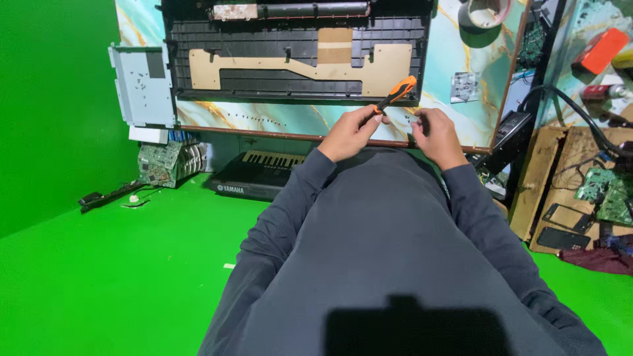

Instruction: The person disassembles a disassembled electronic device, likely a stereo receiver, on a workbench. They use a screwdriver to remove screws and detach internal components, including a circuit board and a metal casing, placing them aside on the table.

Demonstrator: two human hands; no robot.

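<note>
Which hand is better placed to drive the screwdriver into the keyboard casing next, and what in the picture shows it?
The left hand, probably. It already grips the screwdriver by its orange and black handle, the handle angled toward the black casing on the table. The right hand is curled beside it, holding no tool I can see.

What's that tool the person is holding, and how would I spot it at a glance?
Start at the marble-patterned tabletop and the big black ribbed panel lying on it. Just below that panel's front edge, the person's left hand holds a screwdriver tilted up to the right, with the right hand close beside it. Its bright orange-and-black handle is the only orange thing near the hands.
</note>
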